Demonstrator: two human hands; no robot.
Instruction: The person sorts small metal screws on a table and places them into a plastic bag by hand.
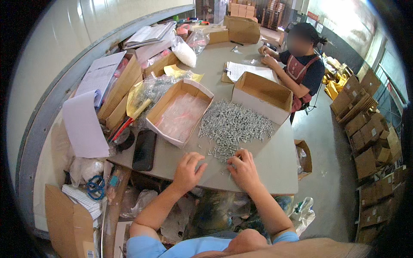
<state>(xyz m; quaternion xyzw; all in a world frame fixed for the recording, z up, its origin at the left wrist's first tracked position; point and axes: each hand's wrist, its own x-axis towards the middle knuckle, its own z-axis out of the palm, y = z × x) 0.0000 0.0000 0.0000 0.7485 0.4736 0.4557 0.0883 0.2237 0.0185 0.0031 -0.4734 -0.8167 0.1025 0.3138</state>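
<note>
A heap of small silvery screws (234, 124) lies spread on the grey table, its near end thinning out between my hands. My right hand (243, 170) is at that near end, fingers curled down and closed on screws; the fingertips are partly hidden. To the left, my left hand (188, 171) rests by the table's front edge, fingers bent and thumb apart, with nothing visible in it. A white-sided cardboard box holding clear plastic bags (183, 114) sits left of the heap. Behind the heap on the right stands another open carton (262, 96).
A black phone (144, 150) lies left of my left hand. Papers (86, 124), bags and cartons crowd the left side. Across the table a person (303, 71) handles something small near a clipboard (249, 72). Blue-handled scissors (95, 187) hang lower left. Cartons (365, 137) are stacked at right.
</note>
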